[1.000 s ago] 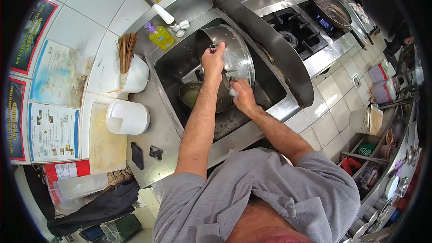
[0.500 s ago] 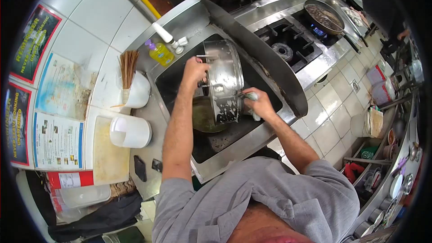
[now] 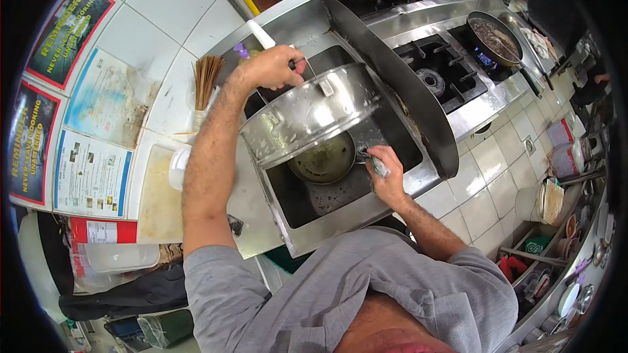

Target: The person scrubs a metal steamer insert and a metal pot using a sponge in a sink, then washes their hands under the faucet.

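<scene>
My left hand [image 3: 276, 68] is closed on the handle at the top of a large, wet stainless steel pot [image 3: 314, 114]. The pot is tilted on its side over the sink [image 3: 409, 147]. Below it in the sink is a round pan [image 3: 324, 163] with yellowish-green liquid in it, partly covered by the pot. My right hand [image 3: 386, 176], beside the pan's right edge, is closed around a crumpled green-and-white cloth [image 3: 378, 167]. A short metal piece shows between that hand and the pan; whether the fingers also grip it is unclear.
A steel splash guard [image 3: 392, 91] separates the sink from the gas stove [image 3: 432, 78]. A frying pan [image 3: 494, 38] sits over a blue flame. Left of the sink are a bundle of sticks [image 3: 207, 82], a partly hidden purple-topped soap bottle [image 3: 241, 50] and a white container [image 3: 178, 168].
The pot has swung left and up with my left hand, from upright to a broad slant. My right hand has come away from it, and more of the pan shows.
</scene>
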{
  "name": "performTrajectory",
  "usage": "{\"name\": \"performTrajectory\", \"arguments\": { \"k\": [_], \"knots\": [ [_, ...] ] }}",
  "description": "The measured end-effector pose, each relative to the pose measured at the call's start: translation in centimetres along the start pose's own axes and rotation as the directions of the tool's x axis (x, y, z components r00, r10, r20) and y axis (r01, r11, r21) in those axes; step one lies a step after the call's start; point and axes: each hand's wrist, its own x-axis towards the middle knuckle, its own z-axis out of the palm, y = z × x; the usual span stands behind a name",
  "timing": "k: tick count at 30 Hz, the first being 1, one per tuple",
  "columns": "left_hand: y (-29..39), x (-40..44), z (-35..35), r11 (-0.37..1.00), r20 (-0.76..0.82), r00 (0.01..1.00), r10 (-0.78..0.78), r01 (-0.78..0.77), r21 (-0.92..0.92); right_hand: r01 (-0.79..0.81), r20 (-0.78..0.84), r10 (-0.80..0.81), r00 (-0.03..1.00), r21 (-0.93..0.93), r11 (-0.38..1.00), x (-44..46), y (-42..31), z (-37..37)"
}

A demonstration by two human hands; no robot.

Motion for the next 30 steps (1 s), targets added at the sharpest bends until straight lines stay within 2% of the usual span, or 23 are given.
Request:
{"name": "performTrajectory", "arguments": {
  "k": [2, 3, 4, 6, 7, 8, 10, 11, 12, 14, 15, 16, 18, 19, 20, 22, 24, 26, 27, 28, 29, 30],
  "knots": [
    [-1.6, -0.2, 1.3, 0.943, 0.002, 0.968, 0.249, -0.243, 0.229, -0.027, 0.016, 0.027, 1.0, 0.024, 0.999, -0.9, 0.4, 0.8],
    [-2.7, -0.7, 2.0, 0.912, 0.029, 0.957, 0.289, -0.284, 0.297, -0.061, 0.031, 0.06, 0.998, 0.039, 0.997, -1.4, 0.5, 1.2],
    [-2.7, -1.4, 2.7, 0.925, 0.025, 0.966, 0.257, -0.253, 0.284, -0.06, 0.039, 0.058, 0.998, 0.044, 0.997, -1.9, 0.6, 1.4],
    [-4.9, -1.7, 4.3, 0.922, 0.077, 0.963, 0.258, -0.27, 0.279, -0.174, 0.125, 0.161, 0.979, 0.1, 0.98, -2.9, 0.7, 2.0],
    [-4.6, -2.7, 4.8, 0.896, 0.051, 0.961, 0.271, -0.271, 0.353, -0.204, 0.215, 0.181, 0.96, 0.09, 0.975, -3.4, 0.7, 2.0],
    [-5.2, -3.1, 5.1, 0.901, 0.046, 0.964, 0.262, -0.261, 0.346, -0.206, 0.228, 0.181, 0.957, 0.092, 0.974, -4.0, 0.5, 2.2],
    [-6.7, -4.0, 6.0, 0.81, -0.002, 0.922, 0.386, -0.339, 0.478, -0.169, 0.45, 0.065, 0.891, 0.195, 0.966, -5.0, 0.0, 2.7],
    [-7.3, -4.3, 6.1, 0.88, 0.002, 0.969, 0.248, -0.226, 0.417, -0.216, 0.562, 0.054, 0.826, 0.226, 0.95, -5.2, -0.4, 2.6],
    [-8.0, -4.8, 6.2, 0.886, -0.003, 0.971, 0.239, -0.217, 0.409, -0.22, 0.573, 0.054, 0.818, 0.225, 0.949, -5.2, -0.8, 2.6],
    [-10.0, -5.8, 6.7, 0.79, -0.083, 0.958, 0.275, -0.176, 0.587, -0.506, 0.707, 0.171, 0.686, 0.295, 0.81, -4.7, -1.7, 2.6],
    [-11.0, -6.0, 6.7, 0.782, -0.105, 0.977, 0.188, -0.084, 0.618, -0.607, 0.729, 0.222, 0.648, 0.318, 0.729, -4.4, -1.7, 2.7],
    [-12.2, -6.2, 6.9, 0.786, -0.113, 0.977, 0.181, -0.074, 0.613, -0.607, 0.736, 0.217, 0.641, 0.314, 0.73, -3.8, -1.9, 2.8],
    [-14.8, -6.6, 7.4, 0.805, -0.396, 0.868, 0.299, -0.007, 0.594, -0.777, 0.712, 0.379, 0.591, 0.375, 0.505, -2.3, -2.5, 2.9],
    [-15.6, -6.7, 7.5, 0.805, -0.437, 0.857, 0.273, 0.045, 0.591, -0.819, 0.689, 0.451, 0.568, 0.416, 0.395, -1.5, -2.9, 3.3],
    [-16.3, -6.9, 8.0, 0.811, -0.451, 0.854, 0.26, 0.061, 0.582, -0.823, 0.701, 0.444, 0.559, 0.404, 0.399, -0.7, -3.0, 3.7],
    [-17.4, -7.5, 9.0, 0.865, -0.615, 0.74, 0.275, 0.089, 0.494, -0.837, 0.629, 0.559, 0.54, 0.471, 0.279, 0.8, -3.1, 4.8],
    [-18.0, -8.4, 10.1, 0.87, -0.63, 0.742, 0.23, 0.133, 0.475, -0.837, 0.639, 0.544, 0.544, 0.462, 0.294, 2.1, -3.4, 6.0],
    [-16.7, -10.1, 12.2, 0.892, -0.704, 0.688, 0.175, 0.192, 0.41, -0.788, 0.616, 0.492, 0.615, 0.504, 0.353, 3.3, -3.9, 7.5],
    [-15.9, -11.0, 13.4, 0.892, -0.719, 0.678, 0.152, 0.219, 0.395, -0.792, 0.636, 0.473, 0.61, 0.469, 0.391, 4.0, -4.6, 8.2],
    [-15.0, -12.1, 14.7, 0.964, -0.778, 0.609, 0.155, 0.08, 0.255, -0.801, 0.661, 0.456, 0.597, 0.452, 0.393, 4.5, -5.0, 9.3],
    [-14.1, -13.2, 15.8, 0.99, -0.834, 0.533, 0.143, -0.073, 0.123, -0.732, 0.654, 0.374, 0.657, 0.435, 0.524, 4.9, -5.3, 10.6],
    [-12.9, -14.3, 17.1, 0.993, -0.846, 0.52, 0.114, -0.043, 0.108, -0.647, 0.654, 0.285, 0.701, 0.415, 0.639, 5.1, -5.7, 11.9]
  ]
}}
